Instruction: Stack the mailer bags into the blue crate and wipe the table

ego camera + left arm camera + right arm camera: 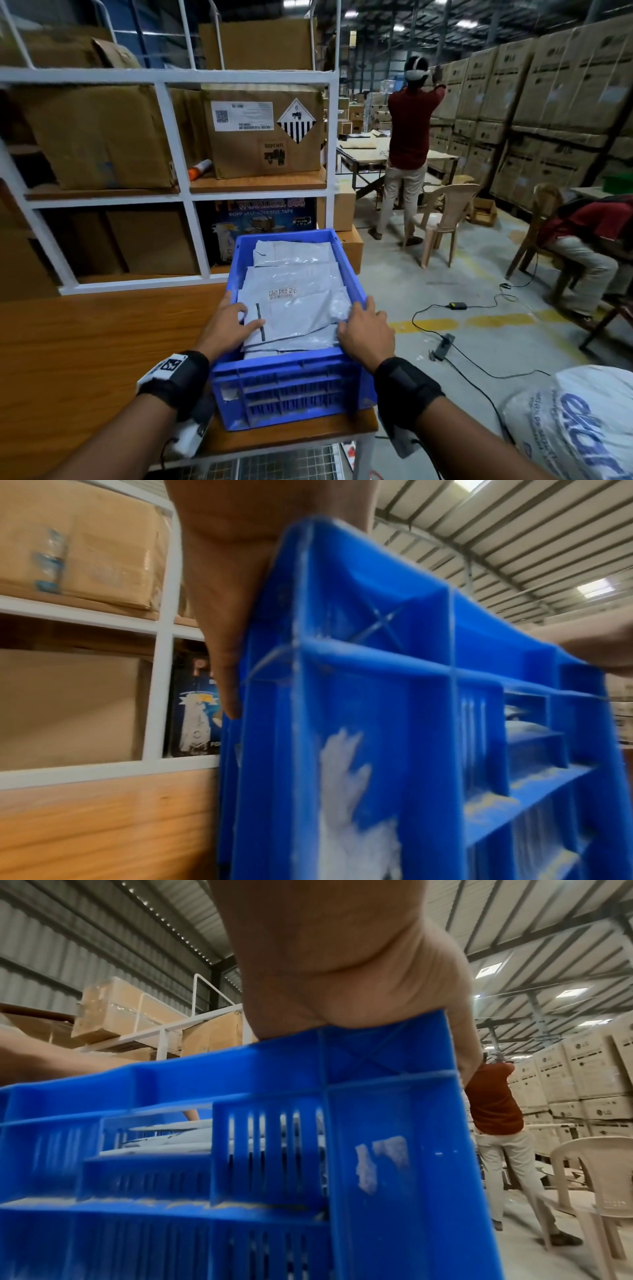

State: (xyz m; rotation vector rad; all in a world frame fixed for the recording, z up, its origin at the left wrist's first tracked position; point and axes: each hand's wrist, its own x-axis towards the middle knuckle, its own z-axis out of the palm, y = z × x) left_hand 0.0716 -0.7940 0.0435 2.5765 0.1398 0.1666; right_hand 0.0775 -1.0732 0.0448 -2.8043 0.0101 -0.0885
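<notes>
The blue crate (284, 394) stands at the right end of the wooden table (85, 359), filled with grey mailer bags (301, 308). My left hand (229, 322) lies over the crate's near left corner. Its thumb and fingers are spread flat on the top bag, and one finger hangs outside the wall. My right hand (363, 329) lies over the near right corner, thumb side on the bags, outer fingers past the rim. In the left wrist view my left hand (226, 588) sits on the crate (377, 723). In the right wrist view my right hand (325, 961) sits on the crate (394, 1123).
A white shelf rack (171, 137) with cardboard boxes stands behind the table. To the right, a person (407, 137) stands by a plastic chair (445, 219) and another person (589, 240) sits. Cables (462, 305) cross the floor. A white sack (575, 421) lies at the lower right.
</notes>
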